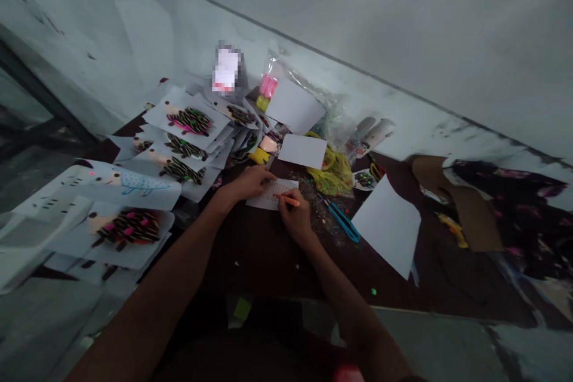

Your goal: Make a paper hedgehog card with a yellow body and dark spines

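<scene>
A small white piece of paper [256,202] lies on the dark table in front of me, with orange marks across its upper part. My right hand [295,218] is closed around an orange marker [290,200], its tip at the marks on the paper. At the paper's upper left, my left hand [253,182] rests with its fingers stretched over the edge. Just right of my right hand are scissors [344,222] with turquoise handles. Beyond the paper sit a yellow plastic bag [333,174] and a blank white sheet [302,151].
Stacked hedgehog pictures [188,121] cover the table's left side, beside a blue-scaled animal drawing [138,183]. A larger white sheet [388,227] lies to the right, near a yellow cutter-like tool [453,230] and dark floral cloth [505,209]. A wall [403,89] rises behind.
</scene>
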The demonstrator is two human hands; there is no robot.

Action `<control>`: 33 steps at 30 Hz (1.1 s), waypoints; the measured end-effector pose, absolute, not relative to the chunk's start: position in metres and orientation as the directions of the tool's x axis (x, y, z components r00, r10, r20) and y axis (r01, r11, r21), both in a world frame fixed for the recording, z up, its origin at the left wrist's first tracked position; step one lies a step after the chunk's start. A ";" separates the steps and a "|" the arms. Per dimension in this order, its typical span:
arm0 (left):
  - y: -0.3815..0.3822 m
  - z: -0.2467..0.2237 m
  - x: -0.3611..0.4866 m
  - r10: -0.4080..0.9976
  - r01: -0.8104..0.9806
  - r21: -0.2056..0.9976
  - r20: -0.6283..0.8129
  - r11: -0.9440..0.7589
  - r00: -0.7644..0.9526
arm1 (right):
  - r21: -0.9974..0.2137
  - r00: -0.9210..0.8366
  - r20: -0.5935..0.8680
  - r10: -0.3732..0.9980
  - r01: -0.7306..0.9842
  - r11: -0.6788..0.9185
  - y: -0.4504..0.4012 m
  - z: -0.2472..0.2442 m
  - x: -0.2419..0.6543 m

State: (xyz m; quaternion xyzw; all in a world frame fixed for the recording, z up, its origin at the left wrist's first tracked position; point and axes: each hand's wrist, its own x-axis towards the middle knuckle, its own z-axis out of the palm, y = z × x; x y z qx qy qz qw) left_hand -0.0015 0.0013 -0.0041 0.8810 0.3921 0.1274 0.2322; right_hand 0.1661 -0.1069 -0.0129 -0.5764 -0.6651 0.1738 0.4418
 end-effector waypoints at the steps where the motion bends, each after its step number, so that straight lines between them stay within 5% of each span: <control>1: 0.001 -0.004 -0.002 0.748 0.630 0.508 0.043 -0.587 0.662 | -0.740 0.059 0.386 0.921 0.615 0.271 -0.107 -0.013 0.166; 33: 0.003 -0.009 -0.002 0.749 0.622 0.519 0.054 -0.586 0.660 | -0.756 0.128 0.374 0.919 0.616 0.222 -0.109 -0.011 0.168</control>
